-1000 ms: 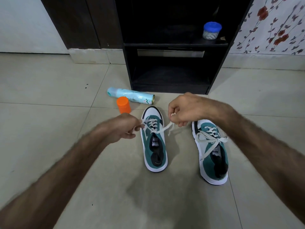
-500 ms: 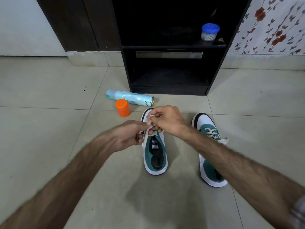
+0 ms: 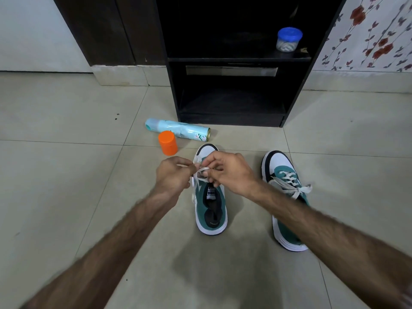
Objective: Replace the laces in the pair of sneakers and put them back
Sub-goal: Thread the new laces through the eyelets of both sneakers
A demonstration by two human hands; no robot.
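- Left sneaker [image 3: 210,210] stands on the tiled floor [image 3: 66,175], toe toward the dark shelf unit [image 3: 229,103].
- Left hand [image 3: 172,177] and right hand [image 3: 227,175] meet over its front; the fingers of both are curled and pinch the white lace [image 3: 201,171].
- Right sneaker [image 3: 287,197] stands just beside, apart from the first; its lace is tied in a bow.
- Orange cap [image 3: 168,142] stands upright beside a light-blue spray can [image 3: 178,130] lying on its side, both near the left sneaker's toe.
- Blue-lidded jar [image 3: 288,40] sits on the upper shelf.
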